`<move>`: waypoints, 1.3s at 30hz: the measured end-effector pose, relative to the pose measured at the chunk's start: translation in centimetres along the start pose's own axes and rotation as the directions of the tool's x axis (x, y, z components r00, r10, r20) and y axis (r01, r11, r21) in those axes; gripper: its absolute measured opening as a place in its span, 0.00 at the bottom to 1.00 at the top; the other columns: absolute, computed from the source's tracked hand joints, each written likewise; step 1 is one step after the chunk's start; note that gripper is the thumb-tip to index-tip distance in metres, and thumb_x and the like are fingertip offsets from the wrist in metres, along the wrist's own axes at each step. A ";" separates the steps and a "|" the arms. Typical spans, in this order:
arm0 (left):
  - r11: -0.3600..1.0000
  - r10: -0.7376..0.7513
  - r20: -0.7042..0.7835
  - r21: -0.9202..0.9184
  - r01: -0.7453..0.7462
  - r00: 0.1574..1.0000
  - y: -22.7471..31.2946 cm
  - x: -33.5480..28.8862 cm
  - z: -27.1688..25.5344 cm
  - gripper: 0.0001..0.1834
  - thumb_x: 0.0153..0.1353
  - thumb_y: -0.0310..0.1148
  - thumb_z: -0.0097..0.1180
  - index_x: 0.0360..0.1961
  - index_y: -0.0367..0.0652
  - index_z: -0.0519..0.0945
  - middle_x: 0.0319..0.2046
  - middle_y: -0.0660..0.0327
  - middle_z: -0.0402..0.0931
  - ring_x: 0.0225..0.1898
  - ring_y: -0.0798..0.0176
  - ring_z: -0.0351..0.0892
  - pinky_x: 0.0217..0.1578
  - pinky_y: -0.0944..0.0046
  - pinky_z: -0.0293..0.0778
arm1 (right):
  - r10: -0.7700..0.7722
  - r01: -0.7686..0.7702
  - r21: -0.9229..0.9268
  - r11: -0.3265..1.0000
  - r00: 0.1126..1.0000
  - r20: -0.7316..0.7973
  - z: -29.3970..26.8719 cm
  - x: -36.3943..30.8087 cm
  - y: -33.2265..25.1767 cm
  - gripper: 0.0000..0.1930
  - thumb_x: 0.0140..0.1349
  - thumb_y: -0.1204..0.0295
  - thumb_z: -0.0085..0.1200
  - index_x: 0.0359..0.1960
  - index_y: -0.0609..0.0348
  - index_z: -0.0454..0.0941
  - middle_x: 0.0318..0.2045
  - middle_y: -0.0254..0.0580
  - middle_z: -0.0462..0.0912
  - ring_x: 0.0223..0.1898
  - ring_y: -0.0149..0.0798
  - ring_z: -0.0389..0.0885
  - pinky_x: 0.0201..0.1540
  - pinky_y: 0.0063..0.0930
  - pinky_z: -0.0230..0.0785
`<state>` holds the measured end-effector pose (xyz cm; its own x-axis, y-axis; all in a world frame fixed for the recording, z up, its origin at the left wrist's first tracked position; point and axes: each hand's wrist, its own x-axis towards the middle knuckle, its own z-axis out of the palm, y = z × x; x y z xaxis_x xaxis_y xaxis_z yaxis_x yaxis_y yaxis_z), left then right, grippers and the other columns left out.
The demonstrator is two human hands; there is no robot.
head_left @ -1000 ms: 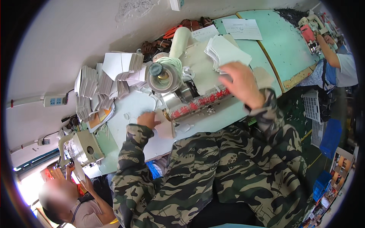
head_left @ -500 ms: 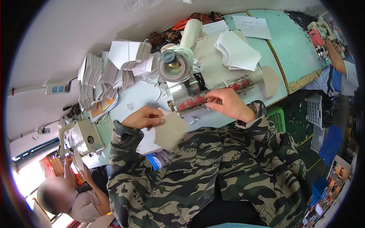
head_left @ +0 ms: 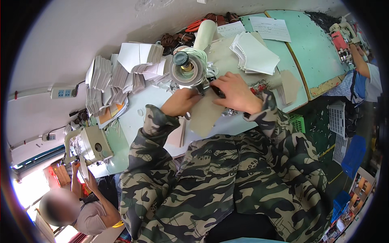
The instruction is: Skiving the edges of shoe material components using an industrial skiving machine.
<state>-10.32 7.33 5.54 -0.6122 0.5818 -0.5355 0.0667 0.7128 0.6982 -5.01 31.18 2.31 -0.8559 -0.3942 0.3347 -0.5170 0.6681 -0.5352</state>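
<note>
A beige cut panel [head_left: 204,115], flat and curved at its edges, lies at the front of a sewing-type machine [head_left: 208,65], its far edge in under the working head. Closed fingers of my left hand [head_left: 180,101] grip its upper left side. My right hand [head_left: 238,94] curls over its upper right side, thumb at the edge, fingertips beside a small black part of the machine. The hands hide the contact point. In front of the machine column is a round spool holder with pale green thread [head_left: 197,56].
White cut panels stand in several stacks [head_left: 99,77] at the left; a smaller pile [head_left: 257,54] lies on the machine bed. More beige panels [head_left: 176,135] rest near the table's front edge. Co-workers sit at machines at lower left and far right. A green crate [head_left: 298,122] stands below right.
My left hand has carried the beige panel up and right to the machine head. My right hand has shifted slightly left and up, from the red-marked front of the machine to the panel.
</note>
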 end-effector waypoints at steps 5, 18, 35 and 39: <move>0.991 -0.078 0.011 0.110 0.076 0.997 1.2 -0.3 -0.6 0.14 0.64 0.33 0.51 0.43 0.33 0.80 0.31 0.42 0.79 0.35 0.41 0.81 0.39 0.50 0.74 | 0.185 -0.188 -0.028 0.982 0.913 0.364 -0.1 1.2 0.2 0.19 0.52 0.62 0.62 0.41 0.61 0.80 0.33 0.46 0.83 0.35 0.56 0.81 0.39 0.47 0.72; 0.944 -0.037 0.288 -0.304 0.128 0.957 -6.4 -0.4 -2.5 0.08 0.70 0.33 0.52 0.39 0.40 0.80 0.30 0.73 0.77 0.30 0.79 0.70 0.35 0.75 0.68 | 0.277 -0.635 0.315 0.706 0.656 0.702 0.6 -1.5 -3.3 0.08 0.57 0.72 0.64 0.32 0.65 0.82 0.24 0.41 0.84 0.26 0.34 0.83 0.31 0.26 0.73; 0.993 0.121 -0.406 0.058 -0.106 0.906 -5.2 -1.4 0.7 0.16 0.66 0.41 0.54 0.33 0.38 0.81 0.17 0.55 0.77 0.19 0.54 0.77 0.23 0.54 0.71 | 0.173 -0.153 0.106 0.983 0.961 -0.217 -6.4 1.1 0.1 0.12 0.54 0.77 0.59 0.41 0.58 0.83 0.38 0.47 0.84 0.40 0.51 0.82 0.42 0.36 0.75; 0.570 -0.230 -0.400 0.684 0.456 0.887 -13.1 -3.7 1.9 0.16 0.60 0.49 0.60 0.41 0.49 0.81 0.28 0.52 0.83 0.34 0.46 0.84 0.33 0.48 0.78 | 0.130 -0.209 -0.190 0.959 0.923 -0.362 -9.0 -1.1 2.3 0.12 0.52 0.73 0.62 0.39 0.58 0.81 0.36 0.45 0.83 0.40 0.52 0.80 0.41 0.43 0.72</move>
<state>-7.46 -3.44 -2.58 -0.8734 0.1956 -0.4460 0.2978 0.9391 -0.1714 -5.15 38.83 7.70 -0.8528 -0.0489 0.5199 -0.3144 0.8431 -0.4364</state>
